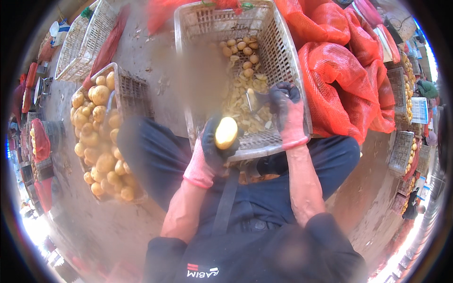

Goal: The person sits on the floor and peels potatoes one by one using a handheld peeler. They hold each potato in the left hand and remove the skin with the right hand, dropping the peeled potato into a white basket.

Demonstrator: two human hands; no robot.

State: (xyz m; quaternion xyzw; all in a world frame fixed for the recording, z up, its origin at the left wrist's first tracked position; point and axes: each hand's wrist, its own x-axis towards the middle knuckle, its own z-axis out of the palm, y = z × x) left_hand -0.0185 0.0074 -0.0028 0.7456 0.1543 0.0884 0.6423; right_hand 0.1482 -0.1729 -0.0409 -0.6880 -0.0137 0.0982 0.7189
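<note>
My left hand (216,146), in a pink glove with a dark coated palm, grips a pale yellow potato (226,133) above the near end of a plastic crate. My right hand (287,102), gloved alike, is closed around a small cutting tool (249,101) with a thin metal blade pointing left; its exact kind is unclear. A bit of potato seems to be at the blade. Below both hands, the dirty white slatted crate (283,65) stands between my knees. Cut potato pieces (244,120) cover part of its floor, with several whole potatoes (241,46) towards the far end.
At left stands a crate heaped with potatoes (101,95), and behind it a tipped white crate (86,42). Red mesh sacks (343,78) are piled against the right side of my crate. More potato crates (401,152) line the far right. A blurred smudge hides part of my crate.
</note>
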